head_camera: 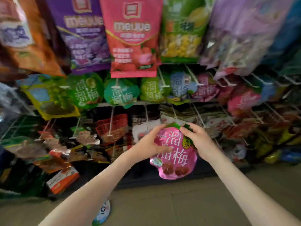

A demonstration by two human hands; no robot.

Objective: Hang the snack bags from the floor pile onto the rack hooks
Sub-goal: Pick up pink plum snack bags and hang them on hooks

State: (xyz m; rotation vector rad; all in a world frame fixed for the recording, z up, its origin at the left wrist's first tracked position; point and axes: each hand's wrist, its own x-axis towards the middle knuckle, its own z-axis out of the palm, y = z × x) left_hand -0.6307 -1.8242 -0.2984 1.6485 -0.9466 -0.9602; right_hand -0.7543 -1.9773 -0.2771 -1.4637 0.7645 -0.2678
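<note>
A pink plum-shaped snack bag (pixel 176 158) with a green leaf top is held up in front of the lower rack rows. My left hand (pixel 152 141) grips its upper left side, thumb across the front. My right hand (pixel 197 138) pinches the green top at its right. The bag's top sits just below a white wire hook (pixel 175 116); whether it is on the hook cannot be told. On the floor near the bottom edge lies one white and teal snack bag (pixel 102 212).
The wire rack (pixel 254 111) fills the view. Large purple (pixel 84 35), pink (pixel 132 38) and green bags hang at the top. A row of plum-shaped bags (pixel 121 92) hangs below, then darker packets lower down. Bare beige floor (pixel 187 201) lies beneath my arms.
</note>
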